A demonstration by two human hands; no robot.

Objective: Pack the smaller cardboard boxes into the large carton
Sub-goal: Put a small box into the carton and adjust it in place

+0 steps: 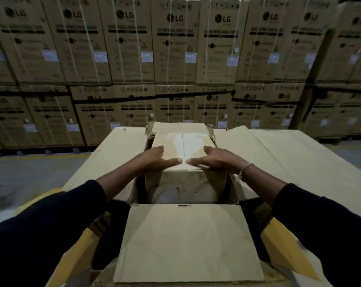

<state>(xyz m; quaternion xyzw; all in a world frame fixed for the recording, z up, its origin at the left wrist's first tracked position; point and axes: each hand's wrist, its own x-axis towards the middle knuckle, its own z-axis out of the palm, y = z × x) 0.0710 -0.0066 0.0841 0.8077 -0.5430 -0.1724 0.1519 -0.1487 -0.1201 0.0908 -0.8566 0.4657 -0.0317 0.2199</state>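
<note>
A smaller cardboard box (183,179) stands partly down inside the large open carton (188,243), its taped top above the carton's rim. My left hand (156,159) grips the box's top left corner, thumb lying along the near edge. My right hand (215,159) holds the top right corner the same way, the two thumbs nearly meeting at the centre seam. The carton's near flap folds out toward me, and its side flaps spread left and right. What lies under the box inside the carton is hidden.
A wall of stacked LG washing-machine cartons (175,59) fills the background. A broad cardboard flap (279,154) extends to the right of the carton and another (117,148) to the left. Grey warehouse floor (30,175) shows at left.
</note>
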